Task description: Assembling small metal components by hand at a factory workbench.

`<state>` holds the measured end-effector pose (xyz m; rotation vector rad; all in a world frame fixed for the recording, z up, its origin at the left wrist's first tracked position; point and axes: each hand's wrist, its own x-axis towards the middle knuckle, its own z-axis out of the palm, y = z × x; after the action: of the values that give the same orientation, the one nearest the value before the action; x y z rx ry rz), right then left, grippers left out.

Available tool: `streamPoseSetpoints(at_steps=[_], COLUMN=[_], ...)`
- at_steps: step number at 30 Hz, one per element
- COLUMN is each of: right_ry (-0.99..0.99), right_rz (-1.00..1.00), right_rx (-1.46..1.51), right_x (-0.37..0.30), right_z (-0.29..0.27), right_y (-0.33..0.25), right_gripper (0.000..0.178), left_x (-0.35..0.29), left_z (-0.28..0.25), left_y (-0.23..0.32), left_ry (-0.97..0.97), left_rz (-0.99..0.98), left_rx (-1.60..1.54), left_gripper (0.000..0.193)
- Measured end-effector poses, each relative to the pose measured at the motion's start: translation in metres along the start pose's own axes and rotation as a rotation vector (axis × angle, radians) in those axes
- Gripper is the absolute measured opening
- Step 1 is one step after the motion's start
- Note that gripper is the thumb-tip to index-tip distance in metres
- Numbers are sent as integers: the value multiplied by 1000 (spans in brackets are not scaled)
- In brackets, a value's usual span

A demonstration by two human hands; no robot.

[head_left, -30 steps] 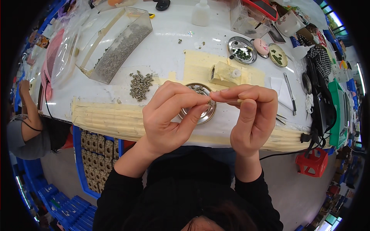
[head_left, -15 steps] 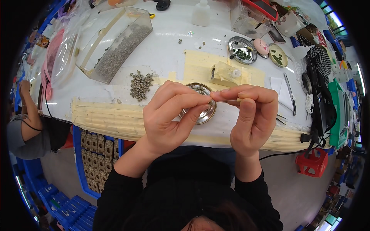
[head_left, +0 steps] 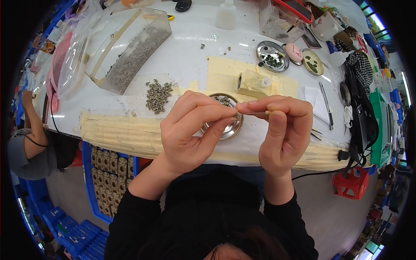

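My left hand [head_left: 188, 130] is closed in a pinch, its fingertips around a tiny grey metallic piece [head_left: 236, 115] too small to make out fully. In my right hand [head_left: 286, 134], thumb and fingers grip a thin needle-like tool [head_left: 256, 113] with a pale end, its tip reaching my left fingertips. Behind and below the hands stands a round shiny metal dish [head_left: 234, 131] holding some small grey pieces, partly hidden by my left hand. A heap of similar small metallic pieces [head_left: 158, 96] lies to the left. Beyond my right hand sits a yellow-taped block [head_left: 251, 85] with a white nozzle.
Far left is a clear bin [head_left: 141, 56] of grey bits. Dishes of green pieces [head_left: 272, 60] stand at the back right, near a white squeeze bottle [head_left: 226, 16]. Tweezers [head_left: 326, 104] lie right. Yellow tape covers the table edge [head_left: 121, 132]. A person [head_left: 30, 149] sits left.
Both hands keep nearly the same place and grip, with only a slight shift of the right fingers. The rest of the table looks the same.
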<state>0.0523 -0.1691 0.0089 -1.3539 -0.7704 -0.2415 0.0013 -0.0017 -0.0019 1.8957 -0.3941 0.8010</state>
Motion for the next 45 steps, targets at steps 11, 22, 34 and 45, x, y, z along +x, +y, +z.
streamPoseSetpoints(at_steps=[11,22,34,45], right_ry=[177,75,-128,-70], right_rz=[38,-175,257,399], right_rx=[76,-1019,-162,116], right_x=[8,32,-2,-9], right_z=[-7,-28,1,6], right_y=[-8,6,-17,-18], right_gripper=[13,9,16,19], left_x=[2,2,0,1], left_z=[0,2,0,3], left_y=[0,0,-2,-1], left_ry=[-6,75,149,174], left_rz=[19,10,53,65], left_rx=[-8,-10,-24,46], left_gripper=[17,18,20,20])
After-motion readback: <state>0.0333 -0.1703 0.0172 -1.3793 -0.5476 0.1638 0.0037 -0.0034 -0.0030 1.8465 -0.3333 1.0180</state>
